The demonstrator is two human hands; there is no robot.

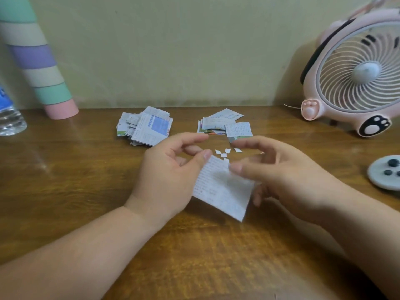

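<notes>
Printed paper slip (223, 188) in the pinch of left hand (171, 176) and right hand (287, 178), over table (65, 191)

Legible text: none.
- White printed paper slip (223, 187): rows of fine print, too blurred to read.
- Left pile of printed paper pieces (147, 128) on the wooden surface (65, 169): blue panel with pale characters, illegible.
- Clear plastic bottle (9, 120): blue label, unreadable.

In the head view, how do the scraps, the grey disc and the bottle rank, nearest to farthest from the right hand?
1. Scraps, just ahead of the right hand.
2. Grey disc, off to the right.
3. Bottle, far left.
</notes>
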